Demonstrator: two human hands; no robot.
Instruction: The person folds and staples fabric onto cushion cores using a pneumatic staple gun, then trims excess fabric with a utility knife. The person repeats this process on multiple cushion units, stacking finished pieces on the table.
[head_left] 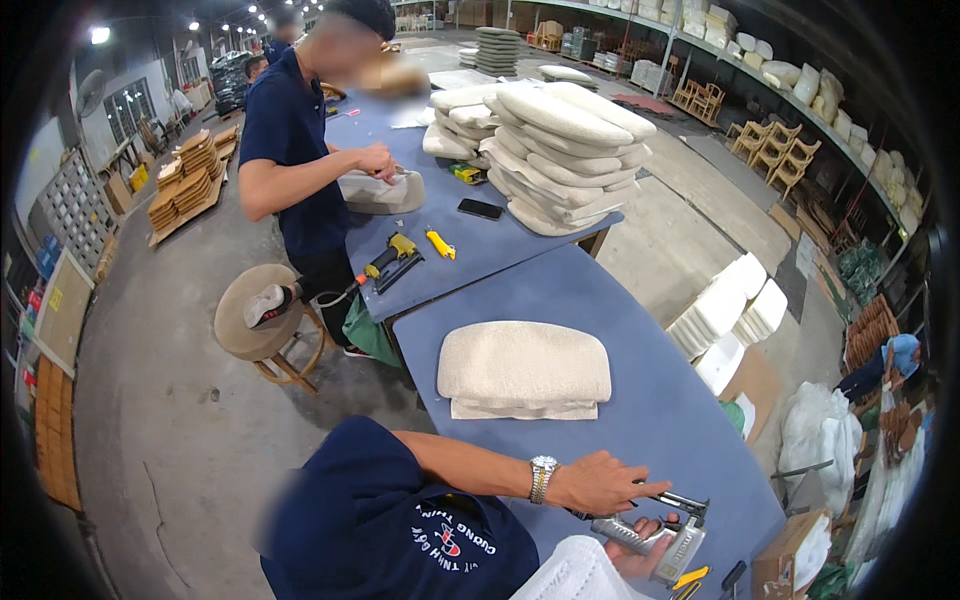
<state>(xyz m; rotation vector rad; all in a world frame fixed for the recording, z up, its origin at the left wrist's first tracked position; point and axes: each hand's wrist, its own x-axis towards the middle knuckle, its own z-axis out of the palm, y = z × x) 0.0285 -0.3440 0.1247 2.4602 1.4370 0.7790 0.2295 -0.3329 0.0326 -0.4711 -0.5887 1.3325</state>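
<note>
Near the table's front right corner, my right hand (640, 548) is wrapped round the grip of a silver pneumatic staple gun (688, 545). My left hand (598, 482), a metal watch on its wrist, reaches across to the gun's dark magazine, its fingers closed at the rail's end. Whether those fingers also hold staples is too small to tell. Farther back on the blue table (640, 370) lies a beige fabric-covered cushion (523, 362), with a strip of fabric showing below its front edge. A yellow utility knife (690, 578) rests close to the gun.
A co-worker (300, 150) works on another cushion (385, 192) at the adjoining table. That table bears a yellow-black staple gun (392, 258), a yellow cutter (440, 244), a phone (480, 209) and stacked cushions (565, 150). A cardboard box (790, 555) stands by my table's right end.
</note>
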